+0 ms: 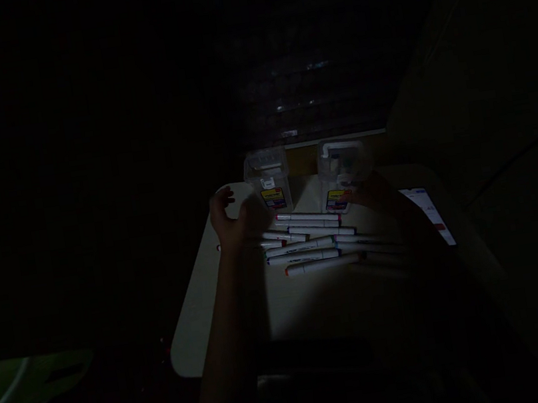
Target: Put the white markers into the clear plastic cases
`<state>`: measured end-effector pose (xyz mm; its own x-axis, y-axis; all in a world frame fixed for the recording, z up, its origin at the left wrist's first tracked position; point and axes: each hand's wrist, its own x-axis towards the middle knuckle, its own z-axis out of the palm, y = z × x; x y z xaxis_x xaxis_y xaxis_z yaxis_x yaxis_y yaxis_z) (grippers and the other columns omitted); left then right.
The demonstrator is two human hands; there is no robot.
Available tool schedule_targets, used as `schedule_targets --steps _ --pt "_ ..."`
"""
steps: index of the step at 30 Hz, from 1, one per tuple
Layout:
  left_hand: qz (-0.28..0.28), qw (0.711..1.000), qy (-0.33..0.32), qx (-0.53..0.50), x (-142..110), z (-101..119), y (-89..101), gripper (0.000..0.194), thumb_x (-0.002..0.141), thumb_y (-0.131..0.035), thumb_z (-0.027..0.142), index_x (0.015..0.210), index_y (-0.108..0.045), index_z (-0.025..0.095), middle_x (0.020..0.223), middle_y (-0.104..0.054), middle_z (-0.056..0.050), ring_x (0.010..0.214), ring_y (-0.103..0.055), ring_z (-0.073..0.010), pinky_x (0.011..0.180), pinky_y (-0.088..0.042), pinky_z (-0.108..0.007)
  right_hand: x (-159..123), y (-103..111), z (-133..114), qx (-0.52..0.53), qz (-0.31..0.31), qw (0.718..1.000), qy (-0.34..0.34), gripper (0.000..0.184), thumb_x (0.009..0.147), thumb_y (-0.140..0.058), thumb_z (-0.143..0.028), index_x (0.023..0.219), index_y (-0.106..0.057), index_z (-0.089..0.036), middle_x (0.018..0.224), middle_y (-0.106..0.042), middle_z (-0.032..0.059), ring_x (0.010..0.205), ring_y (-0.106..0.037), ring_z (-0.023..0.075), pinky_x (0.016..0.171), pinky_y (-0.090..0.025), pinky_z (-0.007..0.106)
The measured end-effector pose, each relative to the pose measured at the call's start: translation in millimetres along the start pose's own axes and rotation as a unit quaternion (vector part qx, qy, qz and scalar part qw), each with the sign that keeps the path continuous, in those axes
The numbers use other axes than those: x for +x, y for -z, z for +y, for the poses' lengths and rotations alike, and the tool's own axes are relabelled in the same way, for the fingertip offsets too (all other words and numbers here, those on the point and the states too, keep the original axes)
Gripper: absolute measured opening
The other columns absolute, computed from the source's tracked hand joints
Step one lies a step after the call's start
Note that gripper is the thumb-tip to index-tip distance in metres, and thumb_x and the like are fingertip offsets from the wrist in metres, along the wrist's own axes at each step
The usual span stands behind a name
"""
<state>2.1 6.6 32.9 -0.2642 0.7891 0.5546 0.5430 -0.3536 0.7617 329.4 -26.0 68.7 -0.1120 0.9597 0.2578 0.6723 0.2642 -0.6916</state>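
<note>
While holding the left hand [229, 225] spread near markers [304, 257] strewn across the surface [197, 313], reaching to the right-side clear box [332, 177] with the right hand [376, 195], too dark to tell whether gripping.

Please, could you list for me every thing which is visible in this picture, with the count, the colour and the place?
Markers: about ten, exact count unclear; white with coloured ends; mid-table
Clear boxes: two, see-through; side by side at the table's far side
Labels: two, mostly yellow; one on each box's front
Phone: one, screen lit whitish; table's right side
Table: one, pale; under these things
Green surface: one, green, too dark to identify; lower left
Left hand: one, colour lost in shadow; left of the left box
Right hand: one, in shadow; at the right box's front, grip unclear
</note>
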Motion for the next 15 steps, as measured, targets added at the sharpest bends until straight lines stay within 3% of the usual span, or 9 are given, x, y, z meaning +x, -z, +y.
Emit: schedule_targets --steps 2,3,5,7,9,12,15 --pt "0.071 0.997 -0.027 0.004 -10.6 11.1 1.5 0.030 0.075 -0.059 0.032 0.101 -0.057 0.018 0.098 -0.061 -0.006 0.090 -0.060 -0.0180 0.085 -0.050 -0.035 -1.6 0.3 -2.5 0.004 0.002 1.000 0.007 0.068 0.067 -0.077 -0.021 0.131 -0.053 -0.020 0.126 -0.062 0.0110 0.122 -0.056 0.0309 0.108 -0.042 0.052" --pt "0.061 0.997 -0.043 0.005 -16.7 19.0 -0.1 0.024 0.077 -0.059 0.032 0.096 -0.058 0.018 0.093 -0.061 -0.005 0.089 -0.060 -0.0179 0.084 -0.050 -0.034 -2.6 0.2 -4.4 0.006 0.002 1.000 0.012 0.071 0.066 -0.077 -0.021 0.132 -0.052 -0.021 0.129 -0.061 0.0107 0.124 -0.055 0.0311 0.108 -0.042 0.052" --pt "-0.001 0.996 -0.090 -0.001 -28.3 37.2 -7.7 0.015 0.079 -0.059 0.033 0.086 -0.060 0.019 0.086 -0.063 -0.004 0.087 -0.061 -0.0185 0.084 -0.051 -0.034 -4.6 -0.5 -8.1 0.012 0.000 1.000 0.015 0.074 0.064 -0.078 -0.023 0.134 -0.051 -0.022 0.133 -0.058 0.0107 0.125 -0.054 0.0313 0.109 -0.042 0.052" --pt "-0.080 0.987 -0.132 -0.033 -36.5 53.7 -19.6 0.017 0.082 -0.061 0.036 0.088 -0.064 0.021 0.087 -0.066 -0.004 0.087 -0.063 -0.0187 0.086 -0.051 -0.035 -6.1 -1.7 -10.4 0.021 -0.006 1.000 0.009 0.075 0.063 -0.079 -0.023 0.132 -0.051 -0.020 0.136 -0.056 0.0122 0.126 -0.054 0.0317 0.107 -0.044 0.051" --pt "-0.152 0.974 -0.147 -0.078 -41.0 63.7 -34.4 0.031 0.078 -0.069 0.042 0.101 -0.064 0.021 0.100 -0.069 -0.007 0.096 -0.064 -0.0208 0.090 -0.052 -0.037 -6.8 -2.4 -10.9 0.032 -0.014 0.999 0.002 0.074 0.061 -0.079 -0.024 0.130 -0.052 -0.018 0.135 -0.057 0.0141 0.125 -0.055 0.0314 0.105 -0.046 0.050" --pt "-0.267 0.945 -0.133 -0.136 -44.6 65.6 -59.5 0.076 0.065 -0.080 0.051 0.129 -0.053 0.021 0.133 -0.058 -0.013 0.121 -0.057 -0.0284 0.101 -0.049 -0.043 -7.7 -1.0 -9.9 0.057 -0.028 0.998 -0.002 0.071 0.061 -0.079 -0.025 0.126 -0.053 -0.015 0.129 -0.061 0.0154 0.120 -0.059 0.0295 0.104 -0.048 0.049" --pt "-0.317 0.924 -0.124 -0.173 -49.5 60.6 -82.4 0.091 0.062 -0.083 0.050 0.138 -0.044 0.020 0.140 -0.052 -0.016 0.132 -0.049 -0.0327 0.109 -0.042 -0.049 -9.3 1.9 -9.6 0.083 -0.048 0.995 -0.003 0.068 0.060 -0.080 -0.027 0.122 -0.055 -0.014 0.124 -0.064 0.0153 0.115 -0.062 0.0294 0.102 -0.049 0.049"
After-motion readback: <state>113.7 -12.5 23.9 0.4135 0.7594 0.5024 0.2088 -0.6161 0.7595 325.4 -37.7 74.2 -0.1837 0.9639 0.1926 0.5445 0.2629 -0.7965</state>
